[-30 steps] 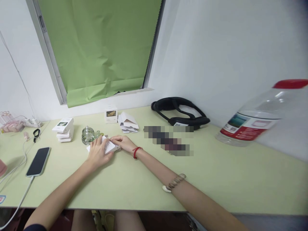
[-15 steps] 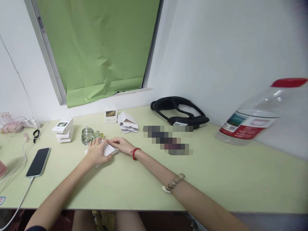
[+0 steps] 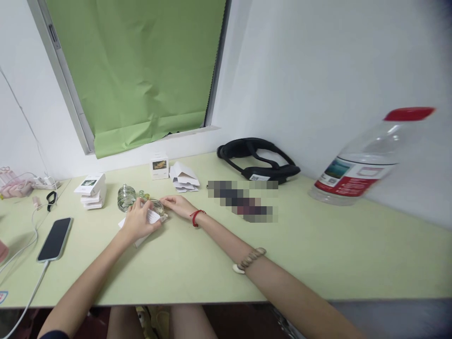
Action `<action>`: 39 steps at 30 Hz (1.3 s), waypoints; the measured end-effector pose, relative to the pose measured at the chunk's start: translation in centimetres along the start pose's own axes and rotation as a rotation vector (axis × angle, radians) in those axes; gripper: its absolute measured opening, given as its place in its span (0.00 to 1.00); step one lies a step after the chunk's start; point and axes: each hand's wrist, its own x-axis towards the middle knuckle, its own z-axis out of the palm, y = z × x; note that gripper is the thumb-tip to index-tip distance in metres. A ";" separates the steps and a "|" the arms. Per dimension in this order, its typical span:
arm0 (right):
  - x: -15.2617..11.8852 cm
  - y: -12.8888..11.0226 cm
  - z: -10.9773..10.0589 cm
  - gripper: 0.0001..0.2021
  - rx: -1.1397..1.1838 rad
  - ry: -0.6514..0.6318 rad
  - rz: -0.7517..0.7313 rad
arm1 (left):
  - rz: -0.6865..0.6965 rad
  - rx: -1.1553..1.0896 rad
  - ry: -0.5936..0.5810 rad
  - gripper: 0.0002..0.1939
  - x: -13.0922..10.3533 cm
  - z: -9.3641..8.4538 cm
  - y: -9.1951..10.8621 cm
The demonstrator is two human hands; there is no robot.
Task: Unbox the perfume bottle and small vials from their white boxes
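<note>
My left hand (image 3: 139,221) is curved over a white box with printed text (image 3: 152,216) and grips it against the green table. Close to the box's right end, my right hand (image 3: 176,206) has its thumb and fingertips pressed together beside a round clear glass piece (image 3: 157,207); what those fingers pinch is too small to make out. A ribbed clear glass jar (image 3: 126,197) stands just behind my left hand. Small yellow-green glass pieces (image 3: 144,194) lie to the right of the jar.
White boxes are stacked (image 3: 92,190) at the left, near a charging phone (image 3: 55,239). Behind my hands are an upright white box (image 3: 159,167) and folded white cartons (image 3: 184,177). A black headset (image 3: 259,160) and a large plastic bottle (image 3: 356,174) stand at the right.
A round glass piece now shows between my hands, where the box covered the view. My right hand has drawn slightly away from the box.
</note>
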 end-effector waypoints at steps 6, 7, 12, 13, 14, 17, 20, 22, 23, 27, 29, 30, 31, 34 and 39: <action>0.0 0.0 -0.9 0.07 0.197 0.151 0.128 | -0.017 0.020 -0.041 0.18 -0.2 0.0 -0.1; 0.0 0.0 -0.9 0.07 0.197 0.156 0.125 | -0.020 0.021 -0.043 0.18 -0.2 0.0 -0.1; 0.4 0.7 -0.8 0.14 0.164 0.210 0.023 | -0.028 0.024 -0.044 0.18 -0.2 0.0 0.1; 0.5 1.0 -0.9 0.15 0.149 0.231 0.005 | -0.030 0.026 -0.047 0.18 -0.2 0.0 0.2; 0.7 1.2 -1.0 0.17 0.126 0.259 -0.011 | -0.030 0.029 -0.050 0.18 -0.2 -0.1 0.2; 1.1 1.8 -1.6 0.21 0.012 0.362 -0.087 | -0.018 0.046 -0.045 0.18 -0.2 -0.1 0.4; 1.0 1.8 -1.8 0.24 -0.072 0.427 -0.166 | 0.001 0.088 -0.022 0.16 -0.3 -0.2 0.6; 0.8 1.5 -1.7 0.25 -0.066 0.445 -0.193 | 0.005 0.140 -0.008 0.15 -0.4 -0.2 0.7; 0.6 1.3 -1.6 0.26 -0.051 0.446 -0.196 | 0.001 0.171 0.000 0.15 -0.4 -0.3 0.8; 0.1 0.6 -1.1 0.28 -0.022 0.428 -0.179 | -0.033 0.240 0.034 0.15 -0.5 -0.3 1.1; 0.0 0.4 -1.0 0.28 -0.023 0.416 -0.186 | -0.008 0.215 0.026 0.12 -0.5 -0.4 1.2; 0.0 0.4 -0.9 0.28 -0.021 0.410 -0.199 | 0.032 0.194 0.011 0.10 -0.5 -0.4 1.2; 0.0 0.3 -0.9 0.28 -0.019 0.404 -0.216 | 0.087 0.171 -0.013 0.09 -0.5 -0.4 1.3; -0.1 0.0 -0.8 0.27 -0.032 0.376 -0.270 | 0.224 0.127 -0.115 0.11 -0.4 -0.4 1.4; -0.6 -0.6 -0.6 0.24 -0.071 0.337 -0.298 | 0.201 0.127 -0.165 0.09 -0.4 -0.6 1.6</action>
